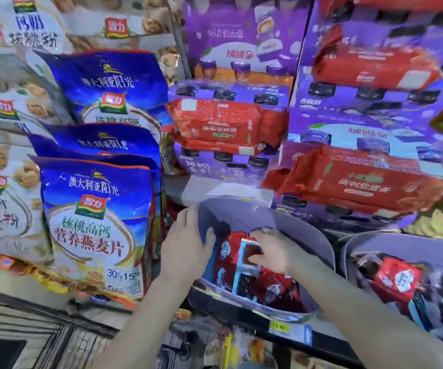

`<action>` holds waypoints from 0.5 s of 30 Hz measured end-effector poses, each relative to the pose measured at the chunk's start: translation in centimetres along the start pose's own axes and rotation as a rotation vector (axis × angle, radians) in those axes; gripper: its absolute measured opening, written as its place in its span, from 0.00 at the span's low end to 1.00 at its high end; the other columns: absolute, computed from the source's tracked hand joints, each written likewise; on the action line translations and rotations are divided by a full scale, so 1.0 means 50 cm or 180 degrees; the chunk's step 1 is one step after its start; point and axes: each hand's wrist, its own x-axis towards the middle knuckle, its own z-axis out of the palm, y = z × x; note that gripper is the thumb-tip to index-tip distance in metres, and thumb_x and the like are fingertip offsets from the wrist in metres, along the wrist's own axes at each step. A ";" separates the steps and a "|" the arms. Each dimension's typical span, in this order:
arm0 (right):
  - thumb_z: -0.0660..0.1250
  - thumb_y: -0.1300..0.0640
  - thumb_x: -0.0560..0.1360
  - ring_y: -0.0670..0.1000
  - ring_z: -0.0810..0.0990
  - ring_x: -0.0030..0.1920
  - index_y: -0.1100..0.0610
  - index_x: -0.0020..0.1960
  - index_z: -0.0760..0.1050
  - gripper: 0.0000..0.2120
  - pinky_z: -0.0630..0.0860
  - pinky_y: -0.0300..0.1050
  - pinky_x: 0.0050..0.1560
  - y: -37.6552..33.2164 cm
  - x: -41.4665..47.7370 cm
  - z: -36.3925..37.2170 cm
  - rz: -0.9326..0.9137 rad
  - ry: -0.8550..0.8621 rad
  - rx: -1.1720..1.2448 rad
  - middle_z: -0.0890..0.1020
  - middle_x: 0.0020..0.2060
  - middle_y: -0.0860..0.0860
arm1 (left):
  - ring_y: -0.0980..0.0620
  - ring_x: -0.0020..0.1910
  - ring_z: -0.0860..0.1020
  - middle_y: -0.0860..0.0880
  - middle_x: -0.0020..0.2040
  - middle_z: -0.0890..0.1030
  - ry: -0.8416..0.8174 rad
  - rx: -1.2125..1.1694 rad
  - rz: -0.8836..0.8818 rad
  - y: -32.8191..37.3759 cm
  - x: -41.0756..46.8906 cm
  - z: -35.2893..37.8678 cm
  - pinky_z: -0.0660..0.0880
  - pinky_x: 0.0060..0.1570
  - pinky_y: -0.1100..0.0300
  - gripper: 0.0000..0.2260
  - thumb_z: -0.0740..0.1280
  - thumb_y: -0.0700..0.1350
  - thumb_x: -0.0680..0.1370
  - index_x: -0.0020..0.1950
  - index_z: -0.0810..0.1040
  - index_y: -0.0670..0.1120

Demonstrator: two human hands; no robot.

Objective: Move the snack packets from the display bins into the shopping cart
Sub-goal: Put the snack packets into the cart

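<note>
A grey-lilac display bin [241,211] sits on the shelf at the centre, holding several red and blue snack packets [271,286]. My left hand [185,246] grips the bin's left wall, thumb inside and fingers outside. My right hand [271,249] is down inside the bin, its fingers curled on a small packet [249,253] with a brown window and blue edge. A second bin [391,242] at the right holds more red packets [399,278]. The dark wire mesh of the shopping cart [23,331] shows at the bottom left.
Tall blue oatmeal bags [95,225] stand close to the left of the bin. Purple drink packs with red wrapped packets [359,182] are stacked behind and above both bins. A shelf edge with a yellow price tag [280,327] runs below.
</note>
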 end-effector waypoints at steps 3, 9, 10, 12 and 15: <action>0.73 0.49 0.77 0.59 0.73 0.69 0.54 0.74 0.72 0.28 0.70 0.50 0.68 0.005 0.002 0.008 0.0003 0.0070 0.0069 0.75 0.68 0.55 | 0.43 0.66 0.78 0.47 0.76 0.70 0.0047 -0.0077 0.0031 -0.003 0.003 0.004 0.81 0.48 0.50 0.30 0.64 0.55 0.84 0.83 0.61 0.47; 0.72 0.49 0.78 0.55 0.77 0.60 0.54 0.65 0.81 0.17 0.73 0.50 0.61 -0.007 -0.030 -0.005 -0.0277 0.0251 0.0345 0.80 0.58 0.53 | 0.43 0.67 0.76 0.46 0.76 0.70 0.0070 -0.0241 0.0115 -0.010 0.003 0.012 0.81 0.53 0.48 0.30 0.64 0.54 0.84 0.83 0.60 0.47; 0.72 0.51 0.78 0.54 0.80 0.57 0.53 0.63 0.81 0.15 0.75 0.51 0.58 -0.008 -0.040 -0.013 -0.0329 0.0342 0.0513 0.82 0.55 0.52 | 0.43 0.69 0.75 0.46 0.76 0.70 0.0076 -0.0264 0.0137 -0.011 0.004 0.013 0.80 0.55 0.48 0.30 0.64 0.54 0.84 0.83 0.60 0.47; 0.72 0.52 0.78 0.49 0.83 0.50 0.50 0.59 0.82 0.10 0.78 0.52 0.54 -0.009 -0.062 -0.030 -0.0342 0.0458 0.0950 0.85 0.49 0.47 | 0.43 0.75 0.69 0.45 0.79 0.68 0.0111 -0.0209 0.0240 -0.014 0.003 0.012 0.74 0.69 0.48 0.31 0.64 0.57 0.84 0.83 0.62 0.45; 0.73 0.54 0.78 0.46 0.83 0.41 0.47 0.55 0.82 0.07 0.79 0.50 0.46 -0.007 -0.092 -0.056 -0.0400 0.0546 0.1541 0.85 0.44 0.44 | 0.44 0.84 0.56 0.47 0.82 0.64 0.0302 -0.0369 0.0815 -0.003 -0.001 -0.010 0.51 0.83 0.45 0.33 0.62 0.64 0.82 0.80 0.69 0.45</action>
